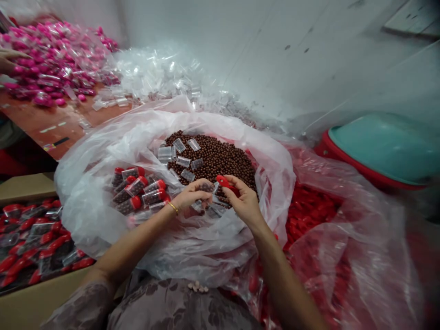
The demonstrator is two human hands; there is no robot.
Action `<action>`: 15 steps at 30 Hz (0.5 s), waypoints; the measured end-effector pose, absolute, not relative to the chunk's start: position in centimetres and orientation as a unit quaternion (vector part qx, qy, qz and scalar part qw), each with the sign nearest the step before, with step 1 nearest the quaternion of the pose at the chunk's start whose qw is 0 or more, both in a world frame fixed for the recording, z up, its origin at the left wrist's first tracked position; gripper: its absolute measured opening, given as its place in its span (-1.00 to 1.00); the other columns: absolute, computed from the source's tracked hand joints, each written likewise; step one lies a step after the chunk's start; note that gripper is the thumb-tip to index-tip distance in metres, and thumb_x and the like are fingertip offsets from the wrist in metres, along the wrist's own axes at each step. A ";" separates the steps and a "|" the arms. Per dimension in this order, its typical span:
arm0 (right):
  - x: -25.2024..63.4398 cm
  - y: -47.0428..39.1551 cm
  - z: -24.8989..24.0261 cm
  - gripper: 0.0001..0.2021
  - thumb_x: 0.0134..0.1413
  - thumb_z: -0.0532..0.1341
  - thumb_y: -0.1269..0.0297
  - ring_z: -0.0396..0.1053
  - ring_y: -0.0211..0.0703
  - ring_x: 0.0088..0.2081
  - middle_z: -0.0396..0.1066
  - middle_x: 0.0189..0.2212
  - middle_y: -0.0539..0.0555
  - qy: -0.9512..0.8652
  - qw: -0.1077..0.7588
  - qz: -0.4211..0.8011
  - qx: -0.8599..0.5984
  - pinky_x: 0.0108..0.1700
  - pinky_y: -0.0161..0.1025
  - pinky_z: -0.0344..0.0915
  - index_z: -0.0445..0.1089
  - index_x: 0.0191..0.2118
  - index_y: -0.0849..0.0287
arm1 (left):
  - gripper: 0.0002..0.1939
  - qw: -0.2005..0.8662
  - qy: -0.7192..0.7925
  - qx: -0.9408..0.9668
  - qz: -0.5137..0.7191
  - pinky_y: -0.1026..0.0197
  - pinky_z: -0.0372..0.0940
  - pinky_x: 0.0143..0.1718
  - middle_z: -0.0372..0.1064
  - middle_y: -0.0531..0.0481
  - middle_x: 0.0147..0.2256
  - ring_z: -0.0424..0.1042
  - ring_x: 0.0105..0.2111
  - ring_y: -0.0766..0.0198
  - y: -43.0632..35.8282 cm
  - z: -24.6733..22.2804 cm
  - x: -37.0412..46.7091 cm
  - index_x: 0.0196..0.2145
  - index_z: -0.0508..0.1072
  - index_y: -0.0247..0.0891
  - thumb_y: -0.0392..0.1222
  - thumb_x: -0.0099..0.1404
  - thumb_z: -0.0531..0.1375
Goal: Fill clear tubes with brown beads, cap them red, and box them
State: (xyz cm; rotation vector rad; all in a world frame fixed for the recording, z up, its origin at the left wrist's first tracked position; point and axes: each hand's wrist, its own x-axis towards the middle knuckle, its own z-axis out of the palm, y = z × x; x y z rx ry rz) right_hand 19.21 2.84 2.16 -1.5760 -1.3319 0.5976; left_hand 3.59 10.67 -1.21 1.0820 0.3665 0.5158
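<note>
My left hand (191,197) is closed around a small clear plastic tube (207,187) with brown balls in it. Close beside the tube, my right hand (245,200) pinches a red plastic cap (226,183) with a hole in its tab. Both hands are over a large translucent plastic bag (99,137), opened wide. Inside it lies a heap of small brown balls (223,156), with several clear tubes (183,161) on top. To the left of the heap, filled tubes with red caps (136,187) are piled. My fingers partly hide the tube.
A cardboard box (34,298) of red-capped tubes stands at lower left. Pink pieces (51,68) and clear tubes (165,73) are heaped behind. Red caps (309,215) fill a plastic bag at right, near a teal basin (385,142). Another person's hand (8,61) shows at the left edge.
</note>
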 end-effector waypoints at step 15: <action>17.7 1.9 1.8 -0.65 0.13 0.05 0.23 0.37 -0.12 -0.05 0.41 -0.07 0.13 -0.632 0.407 0.163 -0.639 0.02 -0.16 0.28 0.33 0.01 0.14 | -0.71 0.750 0.224 0.552 0.287 0.38 0.11 -0.63 0.20 0.18 -0.65 0.17 -0.68 0.47 9.3 -1.2 3.7 -0.35 0.25 -0.30 -0.10 0.04 0.23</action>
